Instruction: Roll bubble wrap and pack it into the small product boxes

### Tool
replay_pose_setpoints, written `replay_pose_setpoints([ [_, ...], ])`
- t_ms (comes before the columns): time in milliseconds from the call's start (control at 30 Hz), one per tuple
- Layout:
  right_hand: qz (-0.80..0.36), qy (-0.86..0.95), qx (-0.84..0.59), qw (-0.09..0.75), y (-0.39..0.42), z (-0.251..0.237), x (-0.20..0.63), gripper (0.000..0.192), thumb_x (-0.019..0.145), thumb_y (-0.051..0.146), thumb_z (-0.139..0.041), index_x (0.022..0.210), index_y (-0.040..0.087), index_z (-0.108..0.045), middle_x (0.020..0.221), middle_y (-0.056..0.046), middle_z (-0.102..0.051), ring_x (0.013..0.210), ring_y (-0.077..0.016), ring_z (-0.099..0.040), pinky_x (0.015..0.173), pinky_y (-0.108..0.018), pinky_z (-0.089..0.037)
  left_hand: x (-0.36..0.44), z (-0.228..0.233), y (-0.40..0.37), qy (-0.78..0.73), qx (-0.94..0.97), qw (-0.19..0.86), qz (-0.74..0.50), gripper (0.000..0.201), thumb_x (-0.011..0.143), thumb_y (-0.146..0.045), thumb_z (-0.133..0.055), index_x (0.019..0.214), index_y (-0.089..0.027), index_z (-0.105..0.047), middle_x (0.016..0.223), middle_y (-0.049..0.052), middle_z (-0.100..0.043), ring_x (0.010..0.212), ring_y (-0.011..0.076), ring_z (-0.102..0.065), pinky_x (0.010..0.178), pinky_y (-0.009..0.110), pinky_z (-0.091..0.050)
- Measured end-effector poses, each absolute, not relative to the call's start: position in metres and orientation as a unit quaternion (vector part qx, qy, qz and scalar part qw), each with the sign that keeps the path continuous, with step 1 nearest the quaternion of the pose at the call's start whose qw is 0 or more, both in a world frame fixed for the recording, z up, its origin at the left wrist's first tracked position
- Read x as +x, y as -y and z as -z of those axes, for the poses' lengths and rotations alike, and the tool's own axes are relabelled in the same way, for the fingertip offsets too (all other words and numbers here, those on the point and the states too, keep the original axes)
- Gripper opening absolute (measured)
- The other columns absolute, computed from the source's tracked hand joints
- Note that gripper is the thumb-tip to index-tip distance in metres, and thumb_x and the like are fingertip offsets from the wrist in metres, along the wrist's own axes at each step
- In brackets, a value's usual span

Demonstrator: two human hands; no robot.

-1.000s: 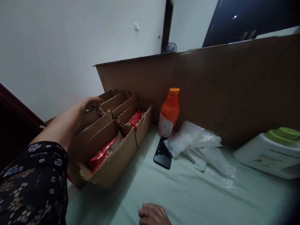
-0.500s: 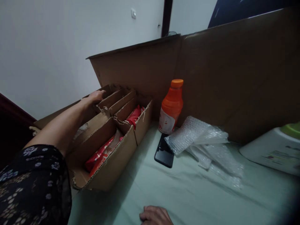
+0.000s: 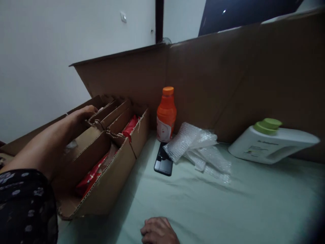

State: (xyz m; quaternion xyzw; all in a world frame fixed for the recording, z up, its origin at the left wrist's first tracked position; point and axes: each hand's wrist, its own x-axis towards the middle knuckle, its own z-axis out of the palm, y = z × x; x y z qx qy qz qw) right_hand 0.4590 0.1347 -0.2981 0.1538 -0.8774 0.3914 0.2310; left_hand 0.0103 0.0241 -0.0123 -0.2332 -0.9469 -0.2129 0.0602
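Note:
On the left stands a cardboard box [image 3: 119, 181] split by cardboard dividers into several compartments. My left hand [image 3: 85, 112] reaches over it into a far-left compartment. Its fingers dip behind a divider and are mostly hidden; a small whitish thing shows at the fingertips, too little to name. Red packets lie in two compartments: one red packet [image 3: 93, 174] in the near one, another red packet [image 3: 131, 126] in the far right one. At the bottom, my right hand [image 3: 159, 231] rests on the pale green cloth [image 3: 203, 210], fingers curled together, nothing seen in them.
An orange bottle [image 3: 166, 115] stands upright behind a black phone [image 3: 164, 162]. Bubble wrap [image 3: 195, 140] overlaps the phone's edge. A white jug with a green cap [image 3: 269, 142] lies tilted at the right. A tall cardboard panel [image 3: 203, 81] closes off the back.
My view has swung to the right, so the box and bottle sit further left and the whole jug shows. My left hand stays at the far-left compartment; a whitish thing now shows by its fingertips.

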Motion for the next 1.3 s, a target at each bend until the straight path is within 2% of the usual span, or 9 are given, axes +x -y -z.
replay_pose_setpoints([
  [167,-0.427,0.872,0.125,0.206,-0.129,0.289,0.461,0.015,0.087,0.013,-0.060,0.094,0.025,-0.065,0.101,0.003,-0.078,0.101,-0.0154,-0.069,0.091,-0.032,-0.047,0.053,-0.045,-0.031,0.955,-0.157,0.184,0.170,0.021,0.080,-0.027,-0.061,0.091,-0.010,-0.068,0.071,-0.002,-0.058,0.083,0.0147,-0.053,0.085,0.029,-0.044],
  [300,-0.455,0.859,0.106,0.210,-0.122,0.282,0.464,0.016,0.082,0.014,-0.057,0.091,0.023,-0.065,0.098,-0.001,-0.077,0.099,-0.0181,-0.067,0.091,-0.036,-0.046,0.149,-0.058,-0.044,0.867,-0.318,0.270,0.274,0.039,0.082,-0.035,-0.054,0.110,-0.010,-0.066,0.091,-0.004,-0.063,0.084,0.0109,-0.053,0.083,0.027,-0.043],
  [433,-0.447,0.869,0.086,0.197,-0.117,0.281,0.467,0.015,0.080,0.016,-0.057,0.089,0.023,-0.067,0.097,-0.002,-0.077,0.097,-0.0197,-0.066,0.090,-0.037,-0.045,0.254,-0.026,-0.114,0.772,-0.530,0.082,0.341,0.031,0.075,-0.034,-0.062,0.101,-0.017,-0.070,0.088,0.000,-0.069,0.075,0.0148,-0.061,0.068,0.028,-0.049],
  [533,-0.430,0.880,0.075,0.188,-0.115,0.281,0.468,0.018,0.077,0.014,-0.059,0.090,0.022,-0.068,0.099,-0.002,-0.075,0.098,-0.0195,-0.066,0.091,-0.035,-0.045,0.299,0.008,-0.195,0.731,-0.570,-0.041,0.372,0.023,0.082,-0.023,-0.060,0.102,-0.018,-0.069,0.096,0.007,-0.073,0.082,0.0179,-0.067,0.072,0.031,-0.053],
  [667,-0.425,0.877,0.074,0.212,-0.116,0.281,0.468,0.021,0.076,0.013,-0.058,0.091,0.022,-0.068,0.099,-0.003,-0.075,0.098,-0.0200,-0.066,0.090,-0.035,-0.046,0.299,0.030,-0.248,0.781,-0.525,-0.075,0.329,0.054,0.082,-0.032,-0.072,0.132,-0.016,-0.059,0.113,0.014,-0.073,0.094,0.0219,-0.070,0.080,0.033,-0.055],
  [833,-0.439,0.870,0.100,0.203,-0.122,0.271,0.466,0.018,0.085,0.012,-0.053,0.091,0.022,-0.066,0.097,-0.004,-0.075,0.099,-0.0199,-0.065,0.091,-0.037,-0.046,0.223,-0.005,-0.139,0.864,-0.420,-0.001,0.277,0.026,0.084,-0.024,-0.066,0.108,-0.021,-0.074,0.109,0.002,-0.075,0.100,0.0186,-0.068,0.088,0.027,-0.052],
  [967,-0.434,0.868,0.119,0.209,-0.129,0.265,0.462,0.018,0.088,0.011,-0.053,0.094,0.022,-0.066,0.101,-0.006,-0.075,0.100,-0.0202,-0.067,0.091,-0.037,-0.048,0.151,-0.037,0.007,0.950,-0.206,0.057,0.226,0.026,0.091,-0.021,-0.058,0.111,-0.012,-0.071,0.108,0.007,-0.073,0.102,0.0253,-0.066,0.085,0.035,-0.054],
  [1167,-0.389,0.875,0.155,0.243,-0.135,0.264,0.456,0.018,0.089,0.011,-0.053,0.095,0.023,-0.065,0.099,-0.005,-0.077,0.096,-0.0193,-0.071,0.085,-0.034,-0.053,0.088,-0.009,0.121,0.978,-0.052,-0.039,0.198,0.037,0.095,-0.039,-0.063,0.125,-0.017,-0.060,0.126,0.008,-0.062,0.108,0.0253,-0.064,0.090,0.044,-0.057],
  [1300,-0.379,0.872,0.167,0.260,-0.140,0.266,0.454,0.019,0.091,0.012,-0.053,0.098,0.024,-0.066,0.097,-0.005,-0.077,0.095,-0.0197,-0.072,0.083,-0.033,-0.055,0.060,0.004,0.128,0.977,-0.064,-0.082,0.189,0.031,0.091,-0.034,-0.067,0.116,-0.016,-0.066,0.113,0.008,-0.069,0.097,0.0231,-0.068,0.082,0.039,-0.059],
])
